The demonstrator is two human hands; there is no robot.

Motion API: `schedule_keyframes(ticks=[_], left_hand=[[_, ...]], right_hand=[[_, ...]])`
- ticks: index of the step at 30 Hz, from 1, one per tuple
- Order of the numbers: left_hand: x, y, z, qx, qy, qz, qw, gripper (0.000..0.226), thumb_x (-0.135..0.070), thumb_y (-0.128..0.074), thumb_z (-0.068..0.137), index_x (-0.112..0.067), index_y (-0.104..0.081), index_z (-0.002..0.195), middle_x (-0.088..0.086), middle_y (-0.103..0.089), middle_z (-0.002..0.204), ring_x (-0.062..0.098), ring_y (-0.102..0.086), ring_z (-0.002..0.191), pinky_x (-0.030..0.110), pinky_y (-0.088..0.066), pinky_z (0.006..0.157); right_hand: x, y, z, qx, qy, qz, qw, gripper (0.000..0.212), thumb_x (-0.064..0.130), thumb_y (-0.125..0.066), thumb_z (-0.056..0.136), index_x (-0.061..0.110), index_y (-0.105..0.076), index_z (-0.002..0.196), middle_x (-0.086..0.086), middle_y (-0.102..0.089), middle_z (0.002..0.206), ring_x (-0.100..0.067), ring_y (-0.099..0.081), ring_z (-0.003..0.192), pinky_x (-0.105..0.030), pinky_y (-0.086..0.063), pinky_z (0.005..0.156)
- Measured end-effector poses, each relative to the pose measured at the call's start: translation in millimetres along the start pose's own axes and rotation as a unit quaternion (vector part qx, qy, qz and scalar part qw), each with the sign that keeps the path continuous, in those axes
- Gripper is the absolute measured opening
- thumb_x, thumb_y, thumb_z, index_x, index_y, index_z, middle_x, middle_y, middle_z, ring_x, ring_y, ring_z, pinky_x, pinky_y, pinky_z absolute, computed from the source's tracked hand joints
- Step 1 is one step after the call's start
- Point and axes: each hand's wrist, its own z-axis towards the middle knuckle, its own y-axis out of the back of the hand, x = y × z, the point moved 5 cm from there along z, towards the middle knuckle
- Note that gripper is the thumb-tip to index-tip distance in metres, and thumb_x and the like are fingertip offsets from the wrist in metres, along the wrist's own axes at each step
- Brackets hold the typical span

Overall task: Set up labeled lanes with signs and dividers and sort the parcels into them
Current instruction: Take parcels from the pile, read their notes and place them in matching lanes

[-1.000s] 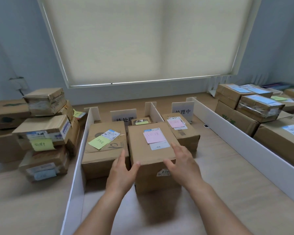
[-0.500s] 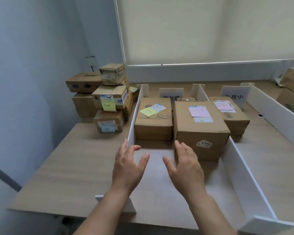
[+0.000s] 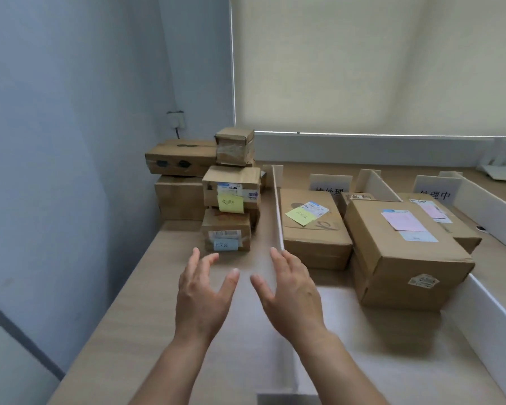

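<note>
Two bare hands, the left hand (image 3: 200, 299) and right hand (image 3: 291, 293), are hovering with fingers spread, holding nothing, above the tabletop (image 3: 146, 302). Beyond them, unsorted parcels (image 3: 227, 211) are sitting stacked left of a white divider (image 3: 277, 206). Right of it, two parcels (image 3: 313, 226) are lying side by side before a sign (image 3: 330, 184).

Person, head view: two bare forearms entering from the lower edge, no sleeves visible on either up to the frame border. Left hand (image 3: 202, 296) and right hand (image 3: 293, 293): no gloves, rings, watch or wristbands. Fingernails short and unpainted. No markings or bandages on the visible backs of hands or wrists
</note>
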Motion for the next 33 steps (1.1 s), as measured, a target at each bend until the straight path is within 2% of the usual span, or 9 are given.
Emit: schedule_keyframes(ticks=[7,14,25,33], left_hand=[[65.8,43.9,68.4,0.036,-0.008,-0.013,0.999,0.07,-0.044,-0.056,0.088,-0.03,-0.022,0.147,-0.003,-0.019,0.156,0.017,-0.015,0.144,0.035,-0.021,0.113],[89.3,32.4,132.7,0.096,-0.008,-0.042,0.994,0.095,-0.048,-0.062,0.083,-0.031,0.006,0.149,-0.004,-0.013,0.158,0.018,-0.011,0.144,0.037,-0.022,0.113],[89.3,-19.3,252.6,0.139,0.01,-0.067,0.988,0.104,-0.047,-0.067,0.08,-0.036,0.01,0.148,-0.006,-0.008,0.158,0.017,-0.01,0.145,0.04,-0.021,0.113],[95.3,-67.2,318.6,0.159,0.021,-0.082,0.984,0.104,-0.045,-0.069,0.079,-0.03,0.007,0.149,-0.004,-0.006,0.159,0.017,-0.01,0.145,0.041,-0.02,0.116]], right_hand=[[69.8,-60.3,50.7,0.002,-0.014,0.005,1.0,0.08,0.06,-0.042,0.089,0.025,-0.005,0.151,0.003,-0.015,0.157,-0.013,-0.015,0.143,-0.03,-0.023,0.114],[67.5,-81.8,103.0,-0.008,-0.09,0.003,0.996,0.105,0.072,-0.049,0.078,0.018,0.005,0.151,0.0,-0.005,0.159,-0.016,-0.007,0.145,-0.031,-0.017,0.115],[5.0,-91.5,224.3,-0.022,-0.179,0.087,0.98,0.111,0.062,-0.061,0.077,0.016,0.007,0.151,-0.001,0.001,0.16,-0.017,0.001,0.146,-0.032,-0.007,0.117],[-29.0,-109.6,282.8,-0.023,-0.206,0.144,0.968,0.109,0.047,-0.069,0.08,0.018,0.008,0.151,0.0,0.0,0.16,-0.015,0.001,0.146,-0.033,-0.009,0.117]])
